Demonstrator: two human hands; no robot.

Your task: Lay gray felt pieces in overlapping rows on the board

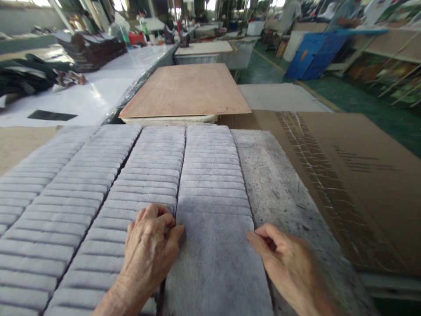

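Note:
A grey felt-like sheet (217,263) lies at the near end of a row of overlapping grey sheets (210,171). At its left edge, close to the upper corner, my left hand (151,241) is closed with the thumb tip over the sheet; the fingertips are partly hidden. My right hand (286,259) pinches the right edge of the same sheet between thumb and fingers, and its back is slightly blurred. More rows of overlapping grey sheets (75,197) spread out to the left, and my left wrist is above one of them.
A worn grey board (272,184) extends under the sheets on the right, beside flat cardboard (371,175) with tape. Ahead lies a plywood board (190,87). A white table (95,87) on the left bears dark stacked pieces (88,52). People are in the background.

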